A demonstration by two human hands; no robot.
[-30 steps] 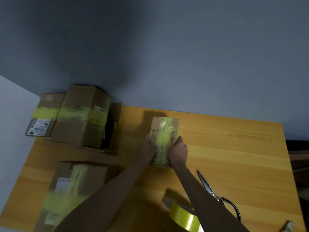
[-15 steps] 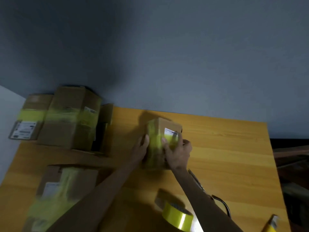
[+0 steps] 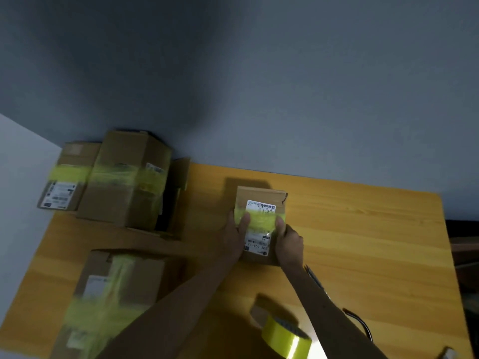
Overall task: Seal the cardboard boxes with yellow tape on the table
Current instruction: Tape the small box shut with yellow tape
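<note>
The small box (image 3: 259,195) has turned label-up; left grip (image 3: 233,237) and right grip (image 3: 289,242) clasp its sides on the counter (image 3: 363,242), thumbs on its yellow tape band (image 3: 261,221).

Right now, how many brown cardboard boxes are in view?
4. The small labelled box mid-table; the large taped box near left; the tall taped box far left; the small taped box left of it. Cardboard flaps behind the tall one may be a fifth.
</note>
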